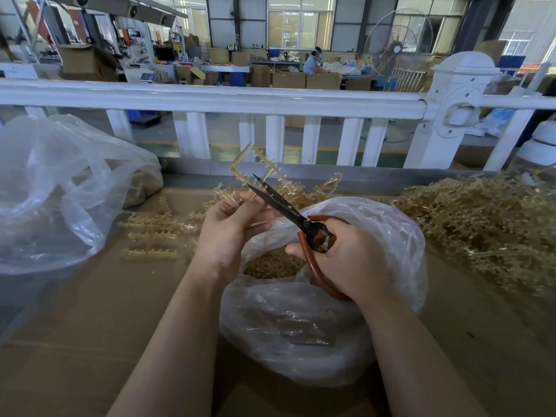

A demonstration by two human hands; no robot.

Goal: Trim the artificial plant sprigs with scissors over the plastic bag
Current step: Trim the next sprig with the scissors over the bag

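Above the middle of the brown cardboard-covered worktop (90,311), in the single head view, the left hand (228,233) pinches a pale tan moulded plastic plant sprig (264,168) by its lower stem, branches pointing up and away toward the far edge. The right hand (346,260) has its fingers curled through the red-brown looped handles of black-bladed scissors (282,206); the blades stand slightly parted, their tips at the sprig's stem just beyond the left fingertips.

Both hands hover over a crumpled clear plastic bag (301,326) near the centre, its mouth open and partly filled with small tan trimmings (272,264). A second, larger clear plastic bag (60,191) sits toward the left edge — some tan material shows at its far end. Flat sprig frames (153,236) lie just left of the hands, and a tangled heap of sprigs (481,224) covers the right side of the worktop.

The sprig looks light, thin and springy — likely stiff enough to snap when cut, so pieces could flick away. Holding it low on the main stem, close to the cut, seems the steadiest place.
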